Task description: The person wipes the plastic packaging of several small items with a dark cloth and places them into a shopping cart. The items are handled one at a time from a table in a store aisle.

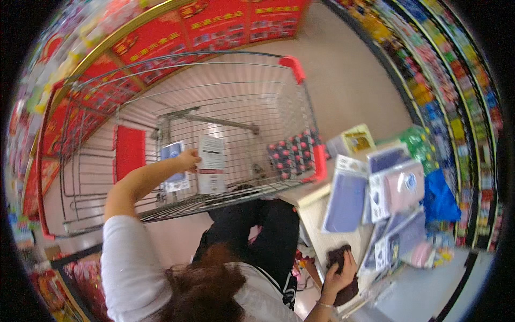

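Note:
My left hand (190, 160) reaches into a wire shopping cart (241, 52) and holds the edge of a white printed card package (211, 165). Behind my left forearm, a blue packaged item (177, 183) stands in the cart. My right hand (341, 273) grips a dark brown cloth item (340, 255) over the edge of a pale wooden surface (314, 213). Beyond that hand lie several flat packages with blue-violet contents, one of them a blue package (347, 201), and a pink package (404, 185) on top of others.
A dark bag with pink dots (293, 155) sits at the cart's right end. A yellow-edged box (356, 139), a green bag (418, 147) and a blue bag (440, 197) lie around the packages. Stocked shelves (434, 80) curve along the right; a red-fronted display (217, 24) stands behind the cart.

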Demonstrator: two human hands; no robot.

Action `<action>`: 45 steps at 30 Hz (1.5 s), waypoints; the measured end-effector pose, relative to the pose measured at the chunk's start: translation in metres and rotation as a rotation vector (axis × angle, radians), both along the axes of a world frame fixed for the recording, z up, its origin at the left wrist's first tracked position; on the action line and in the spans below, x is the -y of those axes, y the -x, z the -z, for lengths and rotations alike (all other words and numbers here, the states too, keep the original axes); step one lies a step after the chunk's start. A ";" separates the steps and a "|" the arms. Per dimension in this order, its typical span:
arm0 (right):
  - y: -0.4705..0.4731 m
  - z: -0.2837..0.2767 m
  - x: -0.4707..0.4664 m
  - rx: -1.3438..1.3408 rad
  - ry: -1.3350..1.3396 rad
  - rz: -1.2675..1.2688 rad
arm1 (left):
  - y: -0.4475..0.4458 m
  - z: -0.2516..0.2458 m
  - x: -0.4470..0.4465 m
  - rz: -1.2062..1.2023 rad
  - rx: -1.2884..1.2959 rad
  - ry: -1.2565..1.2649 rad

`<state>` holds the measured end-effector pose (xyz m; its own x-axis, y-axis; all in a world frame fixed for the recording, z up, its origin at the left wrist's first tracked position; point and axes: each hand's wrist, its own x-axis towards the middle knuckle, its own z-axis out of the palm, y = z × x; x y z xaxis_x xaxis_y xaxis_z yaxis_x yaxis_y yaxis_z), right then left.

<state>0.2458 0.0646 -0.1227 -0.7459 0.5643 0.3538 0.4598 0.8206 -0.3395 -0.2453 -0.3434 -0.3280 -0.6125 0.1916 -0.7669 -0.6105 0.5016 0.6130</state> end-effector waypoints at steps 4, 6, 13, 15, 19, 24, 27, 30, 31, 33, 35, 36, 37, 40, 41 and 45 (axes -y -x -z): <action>0.008 -0.005 -0.004 -0.001 0.061 0.009 | 0.042 -0.091 0.002 -0.043 -0.323 -0.147; 0.008 -0.004 -0.007 -0.062 0.041 -0.030 | 0.043 -0.176 -0.006 -0.094 -0.462 -0.349; -0.005 -0.009 -0.007 -0.121 0.063 -0.043 | -0.096 -0.368 -0.111 0.037 -0.570 -0.873; -0.011 -0.013 -0.008 -0.153 0.150 -0.045 | -0.149 -0.351 -0.128 0.084 -0.486 -0.868; -0.051 -0.023 -0.016 -0.326 0.355 0.099 | -0.268 -0.300 -0.179 0.055 -0.041 -0.952; -0.121 -0.023 -0.017 -0.770 0.841 0.303 | -0.377 -0.211 -0.228 -0.162 0.195 -1.180; -0.144 -0.035 -0.015 -0.820 0.649 0.340 | -0.427 -0.186 -0.248 -0.208 0.066 -1.178; -0.138 -0.048 -0.015 -1.062 0.627 0.363 | -0.439 -0.181 -0.250 -0.050 0.156 -0.927; -0.134 -0.049 -0.016 -1.116 0.579 0.366 | -0.439 -0.180 -0.253 0.015 0.206 -0.824; -0.117 -0.051 -0.006 -0.873 0.366 0.436 | -0.441 -0.170 -0.262 0.082 0.216 -0.791; -0.094 -0.046 -0.003 -0.503 0.305 0.294 | -0.441 -0.169 -0.267 0.114 0.193 -0.798; -0.084 -0.036 -0.004 -0.321 0.345 0.097 | -0.441 -0.170 -0.267 0.108 0.165 -0.817; -0.068 -0.026 -0.006 0.107 0.112 -0.044 | -0.440 -0.173 -0.269 0.104 0.136 -0.839; -0.060 -0.021 0.005 0.063 0.074 0.077 | -0.437 -0.190 -0.264 0.090 0.122 -0.815; -0.055 -0.012 -0.003 0.031 0.082 0.120 | -0.435 -0.188 -0.265 0.100 0.115 -0.818; -0.036 -0.015 0.016 0.011 0.004 -0.173 | -0.428 -0.185 -0.264 0.125 0.109 -0.814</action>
